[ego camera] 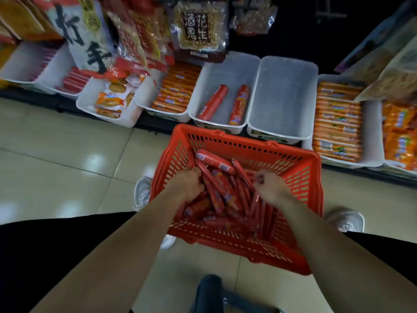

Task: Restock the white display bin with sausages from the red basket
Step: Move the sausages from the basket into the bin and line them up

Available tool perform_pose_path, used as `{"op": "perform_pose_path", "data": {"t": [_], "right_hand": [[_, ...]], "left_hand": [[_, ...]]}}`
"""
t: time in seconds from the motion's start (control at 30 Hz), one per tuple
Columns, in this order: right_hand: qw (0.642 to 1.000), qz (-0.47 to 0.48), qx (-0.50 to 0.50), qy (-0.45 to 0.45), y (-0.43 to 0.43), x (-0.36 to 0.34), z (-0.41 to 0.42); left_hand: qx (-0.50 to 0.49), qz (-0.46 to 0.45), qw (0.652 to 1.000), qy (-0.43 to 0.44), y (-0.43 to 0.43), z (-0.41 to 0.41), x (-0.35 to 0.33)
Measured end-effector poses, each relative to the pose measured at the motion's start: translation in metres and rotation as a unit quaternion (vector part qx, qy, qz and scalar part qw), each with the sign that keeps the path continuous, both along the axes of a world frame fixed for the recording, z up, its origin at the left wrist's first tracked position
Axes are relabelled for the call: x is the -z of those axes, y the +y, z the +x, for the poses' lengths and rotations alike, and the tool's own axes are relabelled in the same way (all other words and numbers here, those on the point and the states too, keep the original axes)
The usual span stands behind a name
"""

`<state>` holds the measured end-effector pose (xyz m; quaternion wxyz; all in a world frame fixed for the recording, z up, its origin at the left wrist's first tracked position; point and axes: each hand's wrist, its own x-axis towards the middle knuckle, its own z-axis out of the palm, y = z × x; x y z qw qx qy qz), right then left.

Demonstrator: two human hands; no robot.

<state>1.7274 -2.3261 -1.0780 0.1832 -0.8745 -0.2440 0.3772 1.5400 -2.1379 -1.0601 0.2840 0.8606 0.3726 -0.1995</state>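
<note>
A red basket stands on the floor in front of me, filled with several red-wrapped sausages. Both my hands are down inside it. My left hand curls over sausages at the basket's left side, fingers closed around some of them. My right hand is at the pile's right part, its fingertips pinched on a thin sausage. Just beyond the basket a white display bin on the low shelf holds two red sausages. A second white bin to its right has nothing inside.
More white bins line the low shelf: orange sausage packs to the left, orange packs to the right, buns further left. Snack bags hang above. My white shoes flank the basket on the tiled floor.
</note>
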Motion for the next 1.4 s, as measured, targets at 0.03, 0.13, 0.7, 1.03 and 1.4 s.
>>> {"op": "perform_pose_path", "data": {"t": [0.03, 0.13, 0.7, 1.03, 1.4], "right_hand": [[0.999, -0.021, -0.019, 0.022, -0.002, 0.012, -0.006], [0.994, -0.058, -0.068, 0.061, -0.005, 0.039, -0.025], [0.978, -0.122, -0.123, 0.118, 0.033, 0.096, -0.041], [0.965, -0.104, 0.002, 0.242, 0.018, 0.088, -0.031], [0.984, -0.109, -0.001, 0.143, 0.003, 0.036, -0.017]], "left_hand": [[0.001, -0.004, 1.000, 0.014, -0.004, 0.000, 0.006], [0.020, 0.000, 0.999, 0.042, -0.012, -0.003, 0.025], [0.058, -0.002, 0.993, 0.107, -0.041, -0.010, 0.085], [-0.006, -0.093, 0.977, 0.192, -0.034, -0.017, 0.078], [-0.092, -0.261, 0.946, 0.167, -0.016, -0.017, 0.015]]}}
